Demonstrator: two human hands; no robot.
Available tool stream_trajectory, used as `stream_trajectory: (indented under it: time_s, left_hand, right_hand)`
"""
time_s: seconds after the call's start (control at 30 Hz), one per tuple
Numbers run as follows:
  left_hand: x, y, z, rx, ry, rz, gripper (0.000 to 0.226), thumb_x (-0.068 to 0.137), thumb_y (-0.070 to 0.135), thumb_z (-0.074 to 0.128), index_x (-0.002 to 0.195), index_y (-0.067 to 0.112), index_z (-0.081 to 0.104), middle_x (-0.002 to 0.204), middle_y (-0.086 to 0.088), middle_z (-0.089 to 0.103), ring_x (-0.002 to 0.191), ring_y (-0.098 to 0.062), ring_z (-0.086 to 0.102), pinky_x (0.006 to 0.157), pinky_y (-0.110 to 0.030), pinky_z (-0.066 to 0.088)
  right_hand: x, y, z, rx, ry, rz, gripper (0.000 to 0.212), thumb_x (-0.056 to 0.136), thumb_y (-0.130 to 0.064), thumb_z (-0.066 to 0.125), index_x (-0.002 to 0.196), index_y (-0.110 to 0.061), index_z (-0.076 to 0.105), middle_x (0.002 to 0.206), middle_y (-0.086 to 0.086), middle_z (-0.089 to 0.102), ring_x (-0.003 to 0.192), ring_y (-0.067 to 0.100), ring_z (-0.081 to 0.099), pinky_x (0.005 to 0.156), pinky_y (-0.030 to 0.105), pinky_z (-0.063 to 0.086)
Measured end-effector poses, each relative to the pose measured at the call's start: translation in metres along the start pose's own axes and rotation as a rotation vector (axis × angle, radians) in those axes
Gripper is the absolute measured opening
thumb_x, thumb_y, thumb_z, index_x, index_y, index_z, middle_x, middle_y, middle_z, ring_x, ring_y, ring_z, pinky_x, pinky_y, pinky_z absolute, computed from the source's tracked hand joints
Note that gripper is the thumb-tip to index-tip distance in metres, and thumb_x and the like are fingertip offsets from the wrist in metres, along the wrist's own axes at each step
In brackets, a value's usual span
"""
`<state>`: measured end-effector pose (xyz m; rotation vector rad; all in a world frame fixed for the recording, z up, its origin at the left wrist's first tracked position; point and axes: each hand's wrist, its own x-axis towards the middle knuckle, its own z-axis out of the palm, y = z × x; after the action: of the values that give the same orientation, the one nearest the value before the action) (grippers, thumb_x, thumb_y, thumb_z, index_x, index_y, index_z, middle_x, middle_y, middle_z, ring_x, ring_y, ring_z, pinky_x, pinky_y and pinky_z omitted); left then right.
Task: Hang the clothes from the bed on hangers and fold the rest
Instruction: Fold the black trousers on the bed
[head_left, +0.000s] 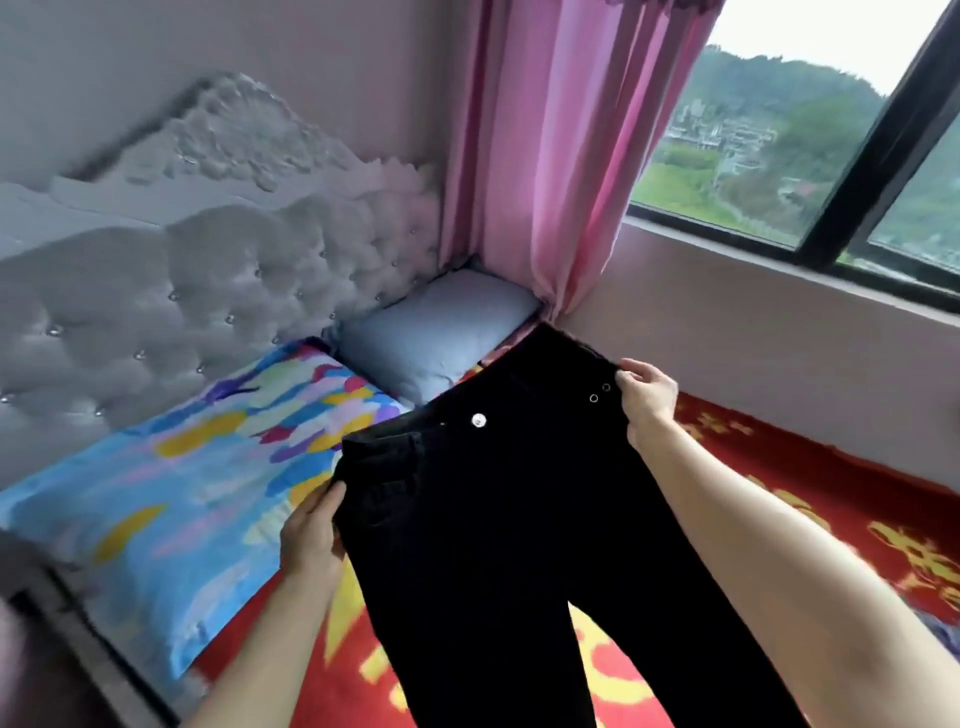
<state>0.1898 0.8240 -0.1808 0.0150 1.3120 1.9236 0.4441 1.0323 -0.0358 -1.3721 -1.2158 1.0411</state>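
Observation:
A pair of black jeans (519, 519) with a silver waist button hangs spread out in front of me, above the bed (831, 499) with its red and yellow cover. My left hand (311, 530) grips the left end of the waistband. My right hand (647, 397) pinches the right end, near two small rivets. Both legs of the jeans drop out of the bottom of the view. No hanger is in sight.
A bright blue patterned pillow (171, 499) and a pale blue pillow (436, 332) lie against the grey tufted headboard (197, 280). A pink curtain (561, 156) hangs in the corner. A wall with a dark-framed window (841, 208) borders the bed on the right.

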Motion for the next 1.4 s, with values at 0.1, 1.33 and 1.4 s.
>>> stream_trajectory:
  time_s: [0.1, 1.33, 1.4]
  left_hand:
    - [0.051, 0.028, -0.038, 0.189, 0.133, 0.152, 0.021, 0.092, 0.019, 0.057, 0.114, 0.017, 0.059, 0.103, -0.001, 0.063, 0.091, -0.018, 0.06, 0.082, -0.032, 0.049]
    - [-0.08, -0.293, -0.098, 1.535, -0.573, -0.538, 0.047, 0.089, 0.016, 0.06, 0.133, 0.008, 0.045, 0.135, -0.015, 0.045, 0.116, -0.024, 0.048, 0.092, -0.029, 0.036]
    - [-0.088, -0.31, -0.092, 1.563, -0.622, -0.528, 0.048, 0.089, 0.017, 0.06, 0.133, 0.011, 0.045, 0.136, -0.015, 0.044, 0.117, -0.024, 0.048, 0.09, -0.03, 0.037]
  right_hand:
    - [-0.002, -0.012, 0.101, -0.276, -0.097, -0.072, 0.044, 0.084, -0.029, 0.062, 0.128, -0.026, 0.056, 0.122, 0.003, 0.062, 0.117, 0.026, 0.052, 0.103, 0.041, 0.04]
    - [-0.313, 0.386, -0.206, -0.771, -0.078, 1.101, 0.033, 0.092, -0.02, 0.046, 0.123, -0.013, 0.055, 0.128, 0.005, 0.057, 0.12, 0.024, 0.049, 0.098, 0.03, 0.039]
    - [-0.307, 0.401, -0.222, -0.711, -0.021, 1.117, 0.033, 0.094, -0.02, 0.048, 0.124, -0.01, 0.054, 0.127, 0.007, 0.057, 0.119, 0.025, 0.05, 0.097, 0.03, 0.039]
